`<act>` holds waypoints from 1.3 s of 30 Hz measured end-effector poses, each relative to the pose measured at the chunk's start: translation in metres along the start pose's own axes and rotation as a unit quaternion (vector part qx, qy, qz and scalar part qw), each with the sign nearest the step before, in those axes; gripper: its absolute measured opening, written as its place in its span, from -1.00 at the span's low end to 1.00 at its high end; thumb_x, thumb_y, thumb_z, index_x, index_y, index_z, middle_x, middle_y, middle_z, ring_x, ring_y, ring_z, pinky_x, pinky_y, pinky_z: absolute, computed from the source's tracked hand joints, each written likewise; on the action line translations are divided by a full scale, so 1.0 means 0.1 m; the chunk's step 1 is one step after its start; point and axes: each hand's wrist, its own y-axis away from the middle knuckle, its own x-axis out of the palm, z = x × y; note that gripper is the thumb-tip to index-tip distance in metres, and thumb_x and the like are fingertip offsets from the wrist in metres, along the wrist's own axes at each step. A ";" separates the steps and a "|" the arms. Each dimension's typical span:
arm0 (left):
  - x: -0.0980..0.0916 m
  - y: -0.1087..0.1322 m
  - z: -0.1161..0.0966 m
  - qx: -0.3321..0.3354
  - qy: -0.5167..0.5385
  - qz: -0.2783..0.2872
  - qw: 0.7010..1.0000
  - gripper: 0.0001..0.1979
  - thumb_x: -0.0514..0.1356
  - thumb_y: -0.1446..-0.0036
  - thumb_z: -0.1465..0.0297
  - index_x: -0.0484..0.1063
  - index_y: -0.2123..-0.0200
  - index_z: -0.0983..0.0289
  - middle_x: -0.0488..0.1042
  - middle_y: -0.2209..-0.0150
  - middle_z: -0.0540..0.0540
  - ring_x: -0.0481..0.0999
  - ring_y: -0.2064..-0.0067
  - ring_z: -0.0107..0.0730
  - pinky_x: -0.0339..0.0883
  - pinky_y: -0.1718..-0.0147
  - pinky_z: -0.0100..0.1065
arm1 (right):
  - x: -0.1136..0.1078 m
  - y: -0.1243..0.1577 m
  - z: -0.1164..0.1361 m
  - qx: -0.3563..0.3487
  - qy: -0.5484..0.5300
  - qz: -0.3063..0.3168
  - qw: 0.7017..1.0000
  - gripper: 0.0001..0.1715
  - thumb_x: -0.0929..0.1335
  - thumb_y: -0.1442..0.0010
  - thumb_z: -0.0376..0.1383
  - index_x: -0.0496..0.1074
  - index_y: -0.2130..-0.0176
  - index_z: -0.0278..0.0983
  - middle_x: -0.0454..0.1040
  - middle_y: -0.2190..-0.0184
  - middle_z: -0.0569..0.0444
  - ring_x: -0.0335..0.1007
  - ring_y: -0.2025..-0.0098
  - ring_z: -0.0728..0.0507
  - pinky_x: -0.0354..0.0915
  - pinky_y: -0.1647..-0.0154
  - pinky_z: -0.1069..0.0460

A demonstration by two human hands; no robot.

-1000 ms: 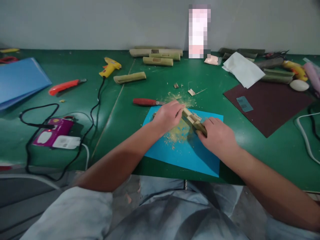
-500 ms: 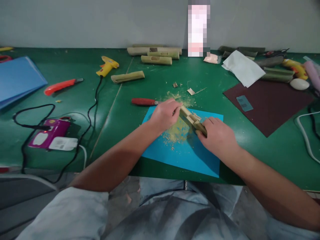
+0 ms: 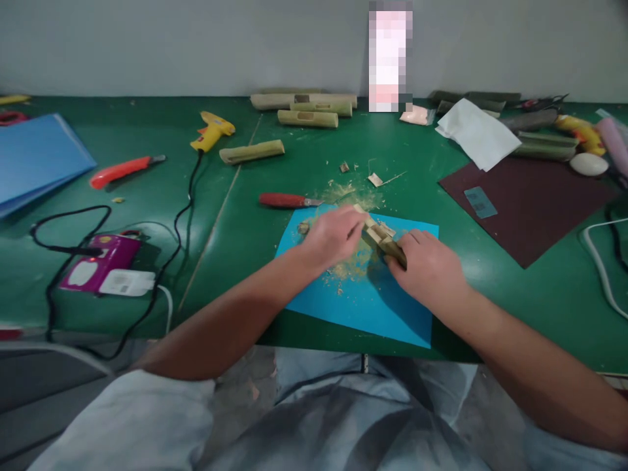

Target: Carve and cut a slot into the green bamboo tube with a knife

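Note:
A split piece of bamboo (image 3: 380, 235) lies slantwise between my hands, above a blue sheet (image 3: 392, 314). My left hand (image 3: 333, 235) is closed around its far left end, and the fingers hide that end. At the near right end, my right hand (image 3: 429, 265) is wrapped round the bamboo. Pale shavings and dust (image 3: 356, 265) cover part of the sheet. A red-handled tool (image 3: 282, 200) with a metal blade lies just beyond my left hand; the blade is only partly visible.
A yellow glue gun (image 3: 213, 131), an orange-red cutter (image 3: 122, 171) and a purple power strip (image 3: 101, 261) with cables are on the left. Bamboo tubes (image 3: 308, 118) rest by the wall. White paper (image 3: 475, 134) overlaps a dark brown sheet (image 3: 530, 216) on the right.
My left hand has shifted slightly down and toward the right along the bamboo, uncovering a small chip on the blue sheet. My right hand keeps its place and grip.

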 end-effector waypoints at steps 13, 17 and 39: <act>-0.01 0.00 0.01 -0.014 -0.006 -0.014 1.000 -0.79 0.09 -0.37 0.45 0.54 0.19 0.30 0.56 0.32 0.11 0.56 0.27 -0.35 0.43 0.24 -0.35 | 0.01 0.00 0.00 0.003 -0.006 -0.011 1.000 -0.81 0.32 -0.30 -0.22 0.45 0.27 -0.28 0.51 0.28 -0.10 0.41 0.17 -0.23 0.16 0.31 -0.04; -0.03 0.00 0.02 -0.015 0.004 0.006 1.000 -0.79 0.10 -0.37 0.45 0.55 0.12 0.29 0.57 0.27 0.12 0.56 0.23 -0.34 0.45 0.20 -0.33 | 0.01 -0.01 0.00 -0.004 -0.010 -0.011 1.000 -0.81 0.32 -0.30 -0.22 0.44 0.28 -0.28 0.50 0.30 -0.10 0.41 0.19 -0.22 0.15 0.31 -0.05; -0.08 -0.03 0.02 -0.029 0.012 0.030 0.999 -0.78 0.09 -0.38 0.42 0.55 0.13 0.28 0.58 0.25 0.12 0.57 0.21 -0.33 0.46 0.19 -0.31 | 0.01 0.00 -0.01 0.003 -0.014 0.000 1.000 -0.81 0.32 -0.31 -0.20 0.43 0.25 -0.28 0.50 0.26 -0.09 0.41 0.16 -0.23 0.14 0.31 -0.05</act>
